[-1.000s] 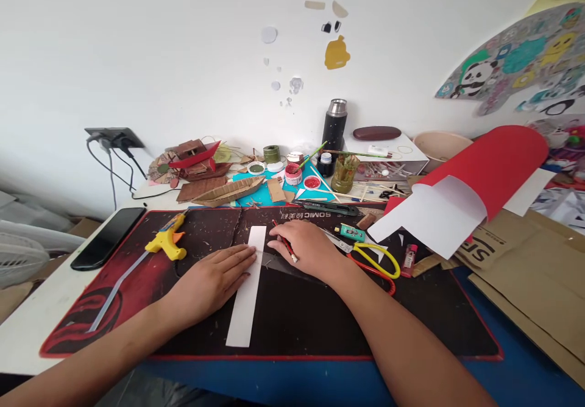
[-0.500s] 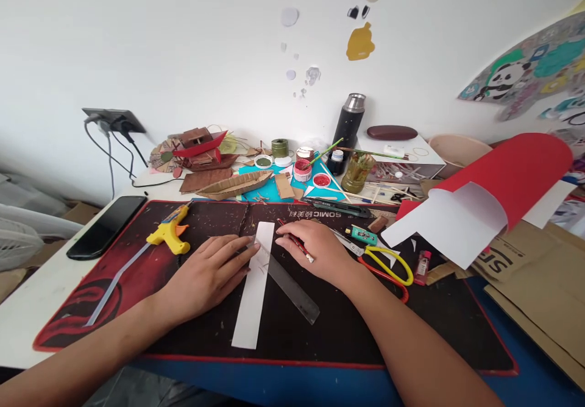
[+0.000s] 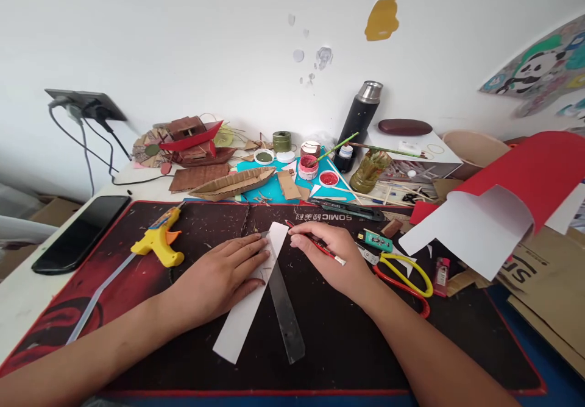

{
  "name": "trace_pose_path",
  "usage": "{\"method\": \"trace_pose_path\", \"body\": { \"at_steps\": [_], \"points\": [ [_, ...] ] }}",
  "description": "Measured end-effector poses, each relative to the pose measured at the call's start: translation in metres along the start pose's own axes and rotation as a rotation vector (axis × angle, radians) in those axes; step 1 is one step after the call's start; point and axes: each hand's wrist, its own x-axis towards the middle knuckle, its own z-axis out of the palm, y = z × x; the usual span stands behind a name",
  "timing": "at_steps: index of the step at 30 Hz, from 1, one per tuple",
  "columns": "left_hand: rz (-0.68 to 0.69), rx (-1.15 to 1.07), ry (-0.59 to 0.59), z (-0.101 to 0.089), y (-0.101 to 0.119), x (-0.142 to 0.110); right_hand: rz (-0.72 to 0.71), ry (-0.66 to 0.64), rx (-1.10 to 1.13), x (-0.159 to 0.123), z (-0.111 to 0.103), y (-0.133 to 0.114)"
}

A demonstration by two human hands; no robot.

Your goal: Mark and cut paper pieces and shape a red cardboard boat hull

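My left hand lies flat with its fingers stretched over a narrow white paper strip and a clear plastic ruler. The ruler crosses the strip at a slant, and its far end is partly hidden by my fingers. Faint lines show on the strip beside the fingertips. My right hand is closed around a red-and-black pencil. The pencil's tip is close to the strip's far right corner; whether it touches the paper I cannot tell.
A yellow glue gun lies left, near a black phone. Right of my hand are scissors and a lighter. Behind stand a cardboard boat hull, red paint, a brush jar and a flask.
The strip has turned, its near end swinging left, and the ruler now points more directly toward me. My right hand keeps the pencil by the strip's far end. The camera view has shifted.
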Motion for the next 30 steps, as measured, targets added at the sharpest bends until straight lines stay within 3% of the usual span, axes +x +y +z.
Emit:
{"method": "trace_pose_path", "body": {
  "at_steps": [4,11,15,26,30],
  "points": [
    [-0.034,0.045,-0.001,0.003,0.011,0.001,0.008,0.002,-0.028,-0.001,0.000,-0.001],
    [-0.172,0.161,0.000,0.007,0.051,0.015,0.005,-0.046,-0.099,-0.001,0.004,0.002],
    [-0.156,0.151,0.019,0.007,0.065,0.023,0.012,-0.058,-0.096,-0.002,0.007,0.004],
    [-0.121,0.154,-0.009,0.010,0.063,0.022,0.026,-0.104,-0.016,0.000,0.007,0.001],
    [-0.047,0.138,0.012,0.011,0.053,0.018,0.022,-0.140,-0.044,-0.001,0.008,0.002]
  ]
}}
